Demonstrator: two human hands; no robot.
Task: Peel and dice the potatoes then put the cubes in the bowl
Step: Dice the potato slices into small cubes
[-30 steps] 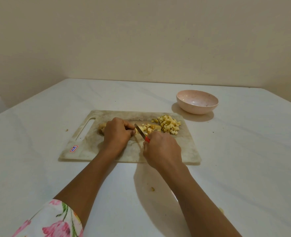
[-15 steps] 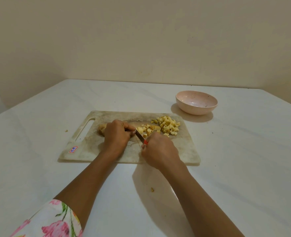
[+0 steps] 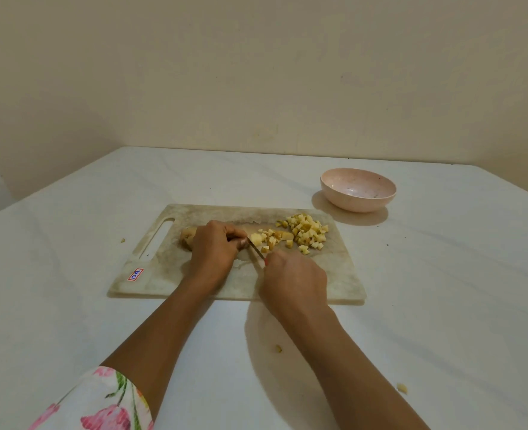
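Observation:
A pale marbled cutting board [image 3: 340,280] lies on the white table. My left hand [image 3: 213,254] curls over a potato [image 3: 188,237], whose left end shows past the knuckles. My right hand [image 3: 293,282] grips a red-handled knife [image 3: 256,250], its blade angled up-left and set against the potato's cut end by my left fingertips. Several freshly cut cubes [image 3: 270,237] lie just right of the blade. A bigger pile of diced potato [image 3: 307,232] sits at the board's far right. The pink bowl [image 3: 358,189] stands beyond the board to the right, with no cubes in it.
Small potato scraps lie on the table: one left of the board [image 3: 122,240], one near my right forearm [image 3: 278,348] and one at the lower right [image 3: 402,388]. A wall runs behind the table's far edge.
The knife blade has come down from a raised tilt to the board beside my left fingertips. A few more cubes lie right of the blade. My left hand stays on the potato.

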